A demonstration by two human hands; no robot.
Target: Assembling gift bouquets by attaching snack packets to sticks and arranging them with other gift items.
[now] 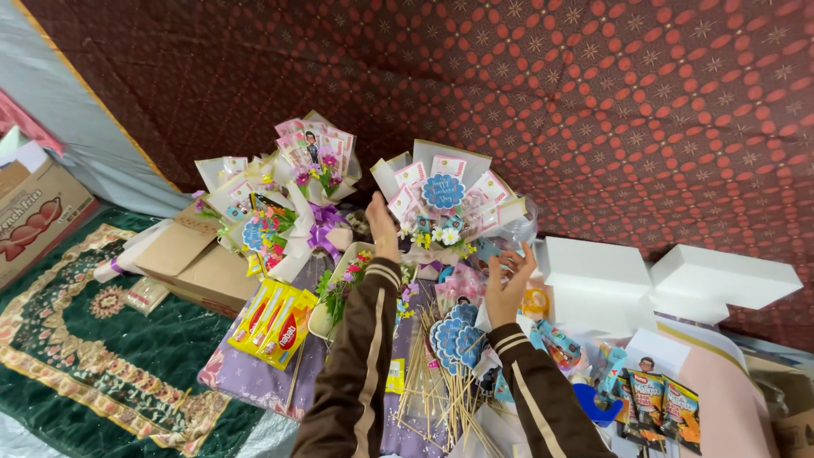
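Bouquet (445, 203) between left hand (383, 225) gripping it and open-fingered right hand (507, 284)

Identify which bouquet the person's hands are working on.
The right bouquet, with the round blue tag: the left hand touches it and the right hand reaches beneath. The purple-ribboned left bouquet stands untouched.

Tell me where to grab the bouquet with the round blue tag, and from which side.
Grip the bouquet low, at its narrow base below the flowers, coming from underneath on the near side. The top fans out with loose cards, and both hands, left hand and right hand, already reach there.
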